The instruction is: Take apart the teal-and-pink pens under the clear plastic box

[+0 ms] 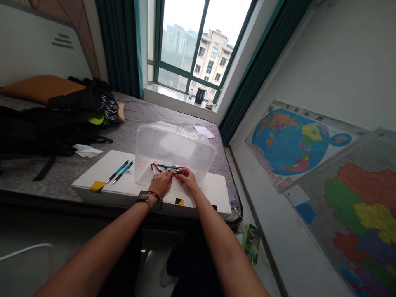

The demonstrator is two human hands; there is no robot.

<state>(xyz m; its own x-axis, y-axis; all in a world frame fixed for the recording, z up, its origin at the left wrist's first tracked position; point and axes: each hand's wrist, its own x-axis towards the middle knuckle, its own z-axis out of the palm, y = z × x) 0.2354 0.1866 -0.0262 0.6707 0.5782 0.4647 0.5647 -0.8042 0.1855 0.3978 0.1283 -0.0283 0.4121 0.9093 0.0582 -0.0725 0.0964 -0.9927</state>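
Observation:
A clear plastic bin [176, 144] lies tipped with its open side toward me, on top of white cardboard boxes. Several pens are loose inside it, among them a teal pen [165, 166] and a red pen [157, 167]. At the mouth of the bin, my left hand [161, 184] and my right hand [187, 180] come close together, fingers closed on a dark pen [177, 172] between them. The fingers partly hide this pen. To the left of the bin, two teal-and-black pens [120, 172] lie side by side on a white box [93, 171].
The boxes stand along the edge of a grey mattress [130, 113]. Black bags [46, 128] and an orange pillow [40, 87] lie on the left, with a crumpled tissue [87, 150] nearby. White paper [204, 131] is behind the bin. A wall with maps [291, 140] rises on the right.

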